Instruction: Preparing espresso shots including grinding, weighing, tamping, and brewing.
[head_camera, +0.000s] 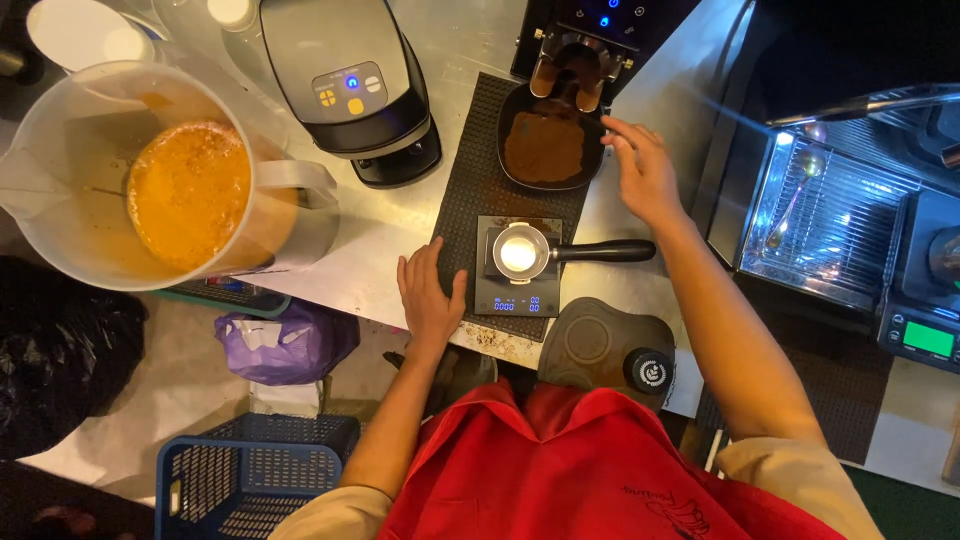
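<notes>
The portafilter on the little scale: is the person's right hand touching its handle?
Apart. The head view shows the right hand up by the tray of coffee grounds, with bare counter between it and the portafilter handle lower down.

My left hand (428, 297) lies flat, palm down, fingers together, thumb spread. My right hand (640, 170) reaches further forward, arm extended, fingers loosely curled, empty.

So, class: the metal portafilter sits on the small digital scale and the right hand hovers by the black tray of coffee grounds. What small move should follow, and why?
Probably the right hand drops to the black handle of the metal portafilter and grips it. The portafilter lies untouched on the small digital scale, while the left hand rests flat beside it on the black rubber mat.
</notes>
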